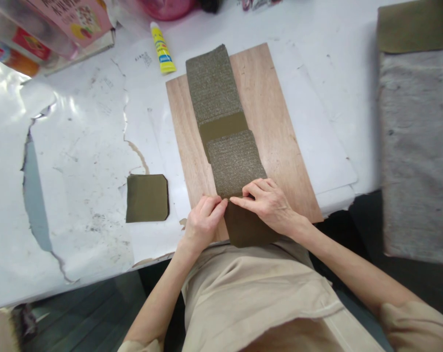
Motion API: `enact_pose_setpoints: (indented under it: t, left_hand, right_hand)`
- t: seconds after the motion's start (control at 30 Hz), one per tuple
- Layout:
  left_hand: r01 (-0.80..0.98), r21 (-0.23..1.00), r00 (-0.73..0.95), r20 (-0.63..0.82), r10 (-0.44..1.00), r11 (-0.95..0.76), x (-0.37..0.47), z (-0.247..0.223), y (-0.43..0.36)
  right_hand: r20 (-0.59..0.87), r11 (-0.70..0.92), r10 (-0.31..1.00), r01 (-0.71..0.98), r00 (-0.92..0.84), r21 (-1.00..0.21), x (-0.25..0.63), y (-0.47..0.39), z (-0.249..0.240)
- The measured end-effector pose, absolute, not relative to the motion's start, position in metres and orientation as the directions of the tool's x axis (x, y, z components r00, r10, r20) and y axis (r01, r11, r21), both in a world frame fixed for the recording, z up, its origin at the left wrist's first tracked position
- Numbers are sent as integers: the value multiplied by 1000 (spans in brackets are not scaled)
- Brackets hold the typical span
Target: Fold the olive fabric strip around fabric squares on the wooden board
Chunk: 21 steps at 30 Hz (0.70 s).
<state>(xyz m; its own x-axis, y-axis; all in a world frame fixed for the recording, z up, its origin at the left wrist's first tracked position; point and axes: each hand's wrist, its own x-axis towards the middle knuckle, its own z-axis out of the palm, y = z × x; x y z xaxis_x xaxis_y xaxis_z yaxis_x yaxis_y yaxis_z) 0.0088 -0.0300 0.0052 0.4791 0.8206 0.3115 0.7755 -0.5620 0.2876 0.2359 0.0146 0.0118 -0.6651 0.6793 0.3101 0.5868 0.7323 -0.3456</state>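
A long olive piece of material, with rough grey-green areas and smooth olive bands, lies lengthwise over a wooden board. Its smooth near end hangs toward my lap. My left hand pinches the left edge of a crosswise seam or fold near the board's front. Close beside it, my right hand has its index finger stretched along the same line, the other fingers curled on the material. The fingertips of both hands almost meet. Whether the right fingers grip the edge or only press it is hard to see.
A square olive piece with cut corners lies left of the board. Behind it is a yellow glue tube. Bottles and a pink box crowd the back left. A grey padded surface with an olive piece stands at right. The white table covering is torn.
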Motion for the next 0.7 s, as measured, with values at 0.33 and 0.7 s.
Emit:
enact_pose_setpoints:
  t: [0.33, 0.7]
  left_hand:
    - [795, 198, 520, 264, 812, -574, 13, 11, -31]
    - [803, 266, 465, 279, 840, -533, 8, 16, -40]
  right_hand:
    - [289, 727, 684, 593, -670, -346, 235, 15, 13]
    - [320, 740, 672, 602, -667, -299, 232, 16, 17]
